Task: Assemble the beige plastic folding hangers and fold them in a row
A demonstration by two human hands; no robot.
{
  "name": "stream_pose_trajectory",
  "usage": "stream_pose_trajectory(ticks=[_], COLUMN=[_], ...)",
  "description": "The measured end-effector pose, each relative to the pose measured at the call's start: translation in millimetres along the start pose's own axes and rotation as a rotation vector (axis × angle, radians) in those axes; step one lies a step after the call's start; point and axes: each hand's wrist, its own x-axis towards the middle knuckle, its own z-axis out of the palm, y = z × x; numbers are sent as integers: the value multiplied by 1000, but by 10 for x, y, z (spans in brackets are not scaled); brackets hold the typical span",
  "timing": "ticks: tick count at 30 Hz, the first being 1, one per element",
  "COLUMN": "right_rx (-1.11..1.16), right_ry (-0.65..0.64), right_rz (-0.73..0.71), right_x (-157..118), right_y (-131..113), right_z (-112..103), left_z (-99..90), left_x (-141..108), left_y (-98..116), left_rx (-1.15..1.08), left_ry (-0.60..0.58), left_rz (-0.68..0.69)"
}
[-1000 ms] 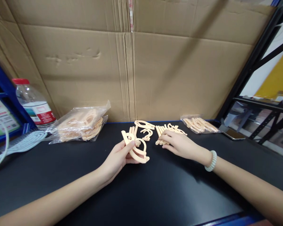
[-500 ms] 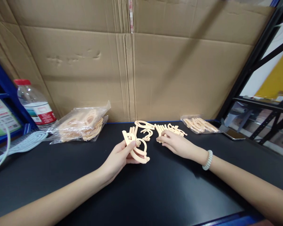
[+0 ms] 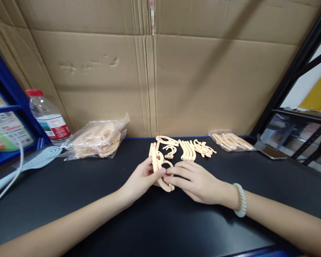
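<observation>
My left hand (image 3: 143, 177) is closed around a small bundle of cream plastic hanger parts (image 3: 155, 162), with long curved arms and a rounded loop showing. From the right, my right hand (image 3: 199, 182) meets the bundle, its thumb and fingertips pinching the lower side; the fingers partly hide what they grip. Just beyond lie loose cream hooks (image 3: 171, 152) and a pointed oval hanger frame (image 3: 167, 140). A row of curved hanger arms (image 3: 187, 150) lies behind my right hand, with a heap of small hooked pieces (image 3: 203, 148) beside it.
Clear bags of cream parts lie at the left (image 3: 96, 141) and right (image 3: 230, 140) of the black tabletop (image 3: 117, 221). Far left are a bottle (image 3: 48, 117) and a pale blue hairbrush (image 3: 40, 159). A phone (image 3: 273, 152) rests far right; cardboard (image 3: 109, 78) stands behind.
My right hand has left the row of curved arms and come toward me and left, onto the bundle. My left hand has tilted the bundle more upright. The view has shifted slightly.
</observation>
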Motion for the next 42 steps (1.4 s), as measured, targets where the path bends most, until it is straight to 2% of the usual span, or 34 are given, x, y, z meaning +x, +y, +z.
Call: stream_pose_trajectory(ticks=[2,6,12,15,19,23,25,33,38,42], right_rx=[-6,-4,-2,171,551,1000,1156,1346,1312,1357], right_ry=[-30,-8,77,158,259,254,240,328,385,374], right_rz=[-19,-5,44,168,403,543,596,817,930,1016], right_x=[2,-4,-2,6,34,54,55,51,55,62], right_y=[-18,-1,-1,-25,-58,-40,-15,36,36,38], right_z=[2,2,10,7,16,56,73,88,99,115], left_z=[-9,-14,8,13,18,23,21,8,35,30], left_x=[5,6,-6,-12,-36,-61,-62,-40,-62,-80], left_y=[-20,-40,-39,-34,-27,-39,-45,-66,-52,-44], left_rx=[27,58,85,119,201,216,216,258,362,602], left_ry=[-26,-69,-27,6,-9,36,66,172,170,192], left_rz=[29,45,44,56,60,62,72,126,100,248])
